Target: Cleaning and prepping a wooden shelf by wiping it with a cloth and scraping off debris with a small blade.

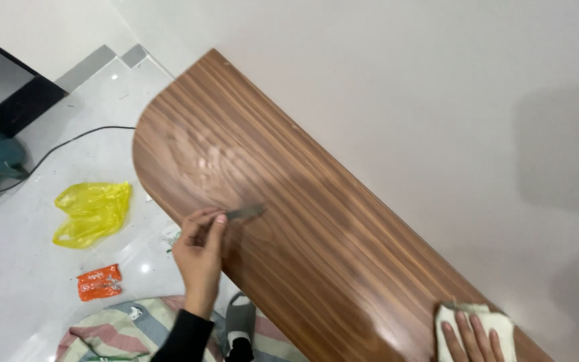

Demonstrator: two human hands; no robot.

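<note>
Head view: looks down on a wooden tabletop point(316, 221) with a rounded end, set against a white wall point(403, 80); every place below is given from this tabletop.
Left hand: the left hand point(199, 245) reaches over the tabletop's near edge, close to the rounded end, with a dark sleeve point(185, 338) on its forearm.
Left hand's grip: thumb and fingers are pinched together on the end of a small grey blade point(244, 213); the other fingers are curled in.
Blade: it lies low and nearly flat on the wood, tip pointing toward the middle of the tabletop; whether the tip touches the surface cannot be told for sure.
Right hand: the right hand point(470, 338) sits at the far right end of the tabletop, partly cut off by the picture's lower edge.
Right hand's spread: fingers are straight and slightly apart, pressed flat on a pale folded cloth point(480, 318); it grips nothing.
Cloth: it rests on the wood beside the wall edge.
Floor beside the tabletop: a yellow plastic bag point(94, 211), an orange wrapper point(100, 281), a black cable point(68, 144), a grey slipper point(240, 322) and a striped fabric point(129, 328) lie on pale tiles.
</note>
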